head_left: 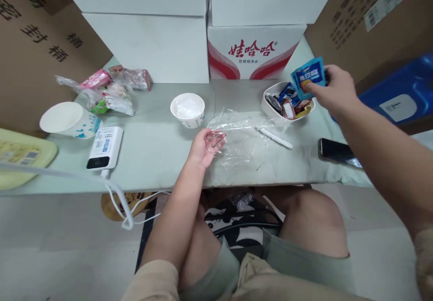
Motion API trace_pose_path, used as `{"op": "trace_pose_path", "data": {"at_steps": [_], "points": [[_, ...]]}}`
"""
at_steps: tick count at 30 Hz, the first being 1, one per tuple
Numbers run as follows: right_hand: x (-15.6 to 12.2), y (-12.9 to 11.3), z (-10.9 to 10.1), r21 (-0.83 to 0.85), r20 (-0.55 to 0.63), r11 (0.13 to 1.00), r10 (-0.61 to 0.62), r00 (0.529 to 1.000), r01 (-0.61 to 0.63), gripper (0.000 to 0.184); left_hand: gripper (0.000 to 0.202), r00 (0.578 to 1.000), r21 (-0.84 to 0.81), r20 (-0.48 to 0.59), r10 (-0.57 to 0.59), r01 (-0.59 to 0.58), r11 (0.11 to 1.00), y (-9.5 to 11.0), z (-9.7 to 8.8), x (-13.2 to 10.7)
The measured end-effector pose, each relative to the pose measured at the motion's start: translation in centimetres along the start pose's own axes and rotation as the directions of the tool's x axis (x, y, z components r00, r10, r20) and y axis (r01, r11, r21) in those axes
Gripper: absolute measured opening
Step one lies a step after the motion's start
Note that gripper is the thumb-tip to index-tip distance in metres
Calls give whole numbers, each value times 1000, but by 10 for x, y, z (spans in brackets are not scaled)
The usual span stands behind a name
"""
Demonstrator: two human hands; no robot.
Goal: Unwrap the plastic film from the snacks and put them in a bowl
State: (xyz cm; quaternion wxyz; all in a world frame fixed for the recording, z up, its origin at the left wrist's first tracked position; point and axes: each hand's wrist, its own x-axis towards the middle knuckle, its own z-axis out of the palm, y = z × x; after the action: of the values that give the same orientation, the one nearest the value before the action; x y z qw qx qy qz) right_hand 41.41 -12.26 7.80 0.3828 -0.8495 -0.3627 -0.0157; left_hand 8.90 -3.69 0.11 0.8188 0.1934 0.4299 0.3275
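Observation:
My right hand [334,87] pinches a blue snack packet [307,78] between thumb and fingers. It is raised above the right edge of a white container [270,108] that holds several small snack packets. My left hand [207,148] is palm up over the table, its fingers half curled on the edge of a clear plastic bag [238,145]. The thin film spreads flat and crumpled to the right of that hand. A white paper cup [191,121] with whitish, plastic-like stuff inside stands just beyond my left hand. Right of the bag lies a slim white pen-like tool [275,139].
On the left are a tipped paper cup [83,123], wrapped snacks [115,96] and a white power bank [106,148] with a cable. A dark phone [338,152] lies at right. White boxes [255,51] line the back; brown cartons [43,35] flank the table [152,157].

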Motion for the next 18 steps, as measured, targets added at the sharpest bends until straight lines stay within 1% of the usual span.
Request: {"op": "trace_pose_path", "data": {"at_steps": [2, 3, 5, 6, 7, 9, 12, 14, 15, 16, 18], "points": [[26, 13, 13, -54, 89, 998, 36, 995, -32, 30, 6, 1000, 15, 6, -7, 7, 1000, -1, 1, -1], [37, 22, 22, -80, 170, 996, 46, 984, -33, 32, 6, 1000, 24, 8, -10, 10, 1000, -1, 2, -1], [56, 43, 39, -122, 321, 992, 5, 947, 37, 39, 6, 1000, 40, 9, -16, 15, 999, -3, 3, -1], [64, 53, 47, -111, 367, 989, -47, 929, 95, 44, 5, 1000, 47, 8, -17, 17, 999, -3, 3, -2], [72, 62, 53, -88, 398, 985, -100, 912, 146, 46, 6, 1000, 53, 8, -16, 16, 998, -4, 3, -2], [84, 76, 61, -61, 427, 981, -139, 894, 182, 46, 7, 1000, 58, 10, -13, 13, 998, -4, 3, -2], [93, 81, 61, -64, 444, 991, -78, 893, 118, 38, 7, 1000, 58, 17, -15, 14, 998, -3, 2, -2], [85, 72, 55, -29, 419, 993, -92, 903, 114, 35, 7, 1000, 67, 16, -23, 21, 998, -2, 1, -3], [75, 64, 50, -10, 380, 991, -119, 917, 132, 32, 7, 1000, 77, 13, -24, 23, 997, -2, 1, -3], [59, 54, 45, 13, 325, 986, -160, 932, 165, 29, 7, 1000, 91, 12, -22, 21, 996, -3, 0, -3], [15, 32, 35, 17, 170, 973, -228, 959, 228, 17, 9, 1000, 132, 24, -6, 3, 991, -3, -1, -4]]}}
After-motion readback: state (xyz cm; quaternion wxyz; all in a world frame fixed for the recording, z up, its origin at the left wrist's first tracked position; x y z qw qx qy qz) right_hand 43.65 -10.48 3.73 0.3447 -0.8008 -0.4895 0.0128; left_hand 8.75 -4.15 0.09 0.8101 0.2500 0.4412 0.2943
